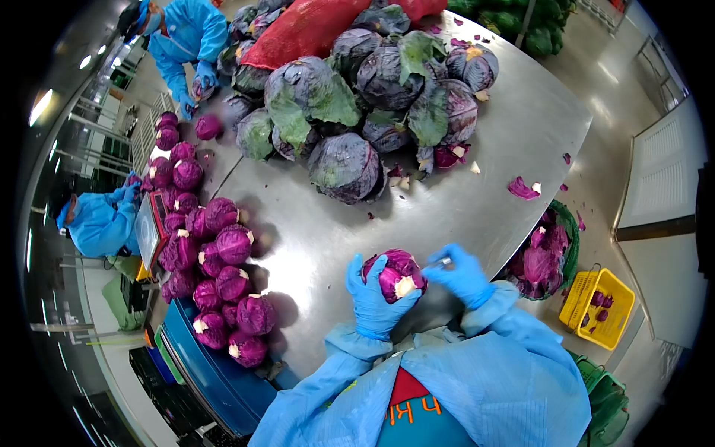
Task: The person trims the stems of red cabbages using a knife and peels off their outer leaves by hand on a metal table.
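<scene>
A peeled purple cabbage (393,272) sits at the near edge of the steel table, its pale cut stem facing me. My left hand (374,302), in a blue glove, is wrapped round the cabbage from the left. On the other side, my right hand (463,277), also gloved in blue, is closed on a small knife (445,261); only a short shiny metal part shows. The knife is close beside the cabbage, and I cannot tell whether they touch.
Unpeeled cabbages (346,167) are heaped across the table (328,238) under a red mesh bag (305,33). Peeled cabbages (234,244) line the left. A leaf-filled basket (542,261) and yellow crate (598,309) stand right. Two blue-gowned people (190,37) work at left.
</scene>
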### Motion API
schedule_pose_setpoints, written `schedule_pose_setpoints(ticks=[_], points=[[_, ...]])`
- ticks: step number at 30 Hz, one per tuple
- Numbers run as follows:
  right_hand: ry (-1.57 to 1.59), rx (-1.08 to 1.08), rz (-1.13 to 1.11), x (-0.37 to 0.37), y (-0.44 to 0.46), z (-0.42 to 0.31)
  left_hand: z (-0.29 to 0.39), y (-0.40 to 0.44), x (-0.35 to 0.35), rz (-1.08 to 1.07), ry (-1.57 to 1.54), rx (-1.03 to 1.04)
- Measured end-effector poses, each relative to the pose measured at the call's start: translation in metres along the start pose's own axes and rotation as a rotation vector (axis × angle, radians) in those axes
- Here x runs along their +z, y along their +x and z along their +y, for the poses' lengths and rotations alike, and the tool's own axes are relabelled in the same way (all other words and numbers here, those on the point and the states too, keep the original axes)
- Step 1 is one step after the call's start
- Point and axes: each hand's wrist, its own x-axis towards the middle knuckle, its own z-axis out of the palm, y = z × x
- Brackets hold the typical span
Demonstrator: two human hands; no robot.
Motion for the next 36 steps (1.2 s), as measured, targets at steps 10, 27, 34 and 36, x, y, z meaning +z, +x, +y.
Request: schedule_pose_setpoints(ticks=[10, 27, 34, 36], points=[[0.323, 0.241, -0.313, -0.015, 0.021, 0.002, 0.049, 0.013, 0.017, 0.039, 0.096, 0.075], [0.005, 0.015, -0.061, -0.035, 0.026, -0.004, 0.049, 0.013, 0.019, -0.197, 0.233, 0.145], [0.488, 0.234, -0.208, 0.001, 0.011, 0.010, 0.038, 0.021, 0.015, -0.231, 0.292, 0.080], [0.509, 0.237, -0.236, -0.002, 0.016, 0.011, 0.037, 0.023, 0.015, -0.241, 0.284, 0.076]])
